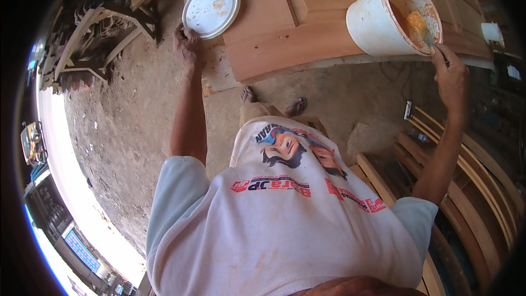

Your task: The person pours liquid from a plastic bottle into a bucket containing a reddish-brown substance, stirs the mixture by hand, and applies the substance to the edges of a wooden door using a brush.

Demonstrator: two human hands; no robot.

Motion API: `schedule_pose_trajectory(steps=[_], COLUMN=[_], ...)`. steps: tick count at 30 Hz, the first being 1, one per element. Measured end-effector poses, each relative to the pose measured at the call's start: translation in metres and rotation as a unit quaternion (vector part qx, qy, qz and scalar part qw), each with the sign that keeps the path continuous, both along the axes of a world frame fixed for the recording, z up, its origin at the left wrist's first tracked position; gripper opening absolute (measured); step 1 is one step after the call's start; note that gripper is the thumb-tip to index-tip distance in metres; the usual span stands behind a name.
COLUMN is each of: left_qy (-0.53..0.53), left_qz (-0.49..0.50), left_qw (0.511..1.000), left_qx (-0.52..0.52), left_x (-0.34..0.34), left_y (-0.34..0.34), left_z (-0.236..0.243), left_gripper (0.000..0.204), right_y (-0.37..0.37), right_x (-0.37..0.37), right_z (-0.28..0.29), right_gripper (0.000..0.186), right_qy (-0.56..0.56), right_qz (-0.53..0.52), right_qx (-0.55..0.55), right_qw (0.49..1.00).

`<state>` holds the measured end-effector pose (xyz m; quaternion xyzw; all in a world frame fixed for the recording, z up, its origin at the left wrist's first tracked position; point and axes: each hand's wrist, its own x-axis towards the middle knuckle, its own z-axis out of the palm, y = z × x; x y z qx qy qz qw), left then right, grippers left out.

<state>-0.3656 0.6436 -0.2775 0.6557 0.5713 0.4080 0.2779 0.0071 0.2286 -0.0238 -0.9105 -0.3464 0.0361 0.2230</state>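
My left hand (188,48) is closed at the near rim of a round white lid (212,9) with orange-brown smears on top. The lid lies over the left end of a wooden panel door (263,44). A white bucket (366,24), its mouth tilted toward the right, is on the door near its front edge. My right hand (451,74) grips a putty knife (428,37) that reaches into the bucket's mouth. A lump of orange putty (417,25) sits by the blade inside, and more coats the inner wall. The fingers partly hide the knife's handle.
Long wooden boards (466,203) are stacked on the floor at the right. Wooden frames (98,35) stand at the far left. A small white container (492,33) is beyond the bucket at the right. My sandalled feet (296,106) are just before the door's front edge.
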Motion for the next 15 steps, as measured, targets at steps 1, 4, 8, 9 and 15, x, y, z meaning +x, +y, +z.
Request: schedule_pose_trajectory(steps=[1, 4, 8, 9, 15], left_qy=[-0.066, -0.042, -0.106, -0.105, -0.105], left_qz=[-0.031, -0.028, -0.039, -0.041, -0.045], left_qw=[0.997, 0.999, 0.993, 0.994, 0.993], left_qx=[0.016, -0.011, 0.022, 0.012, 0.009], left_x=[-0.006, 0.004, -0.004, -0.007, -0.008], left_y=[0.008, -0.004, 0.008, 0.012, 0.007], left_z=[-0.011, 0.006, -0.016, -0.023, -0.011], left_gripper=[0.037, 0.034, 0.036, 0.036, 0.035], right_y=[0.003, -0.003, -0.008, -0.005, 0.043], right_x=[-0.002, 0.0, -0.009, -0.02, -0.115], right_z=[0.004, -0.008, -0.017, -0.015, -0.039], right_gripper=[0.033, 0.033, 0.034, 0.034, 0.031], right_qy=[0.029, 0.051, 0.161, 0.189, 0.318], right_qz=[-0.017, -0.036, -0.039, -0.025, 0.03], right_qx=[0.022, 0.03, 0.224, 0.275, 0.323], right_qw=[0.999, 0.998, 0.96, 0.942, 0.891])
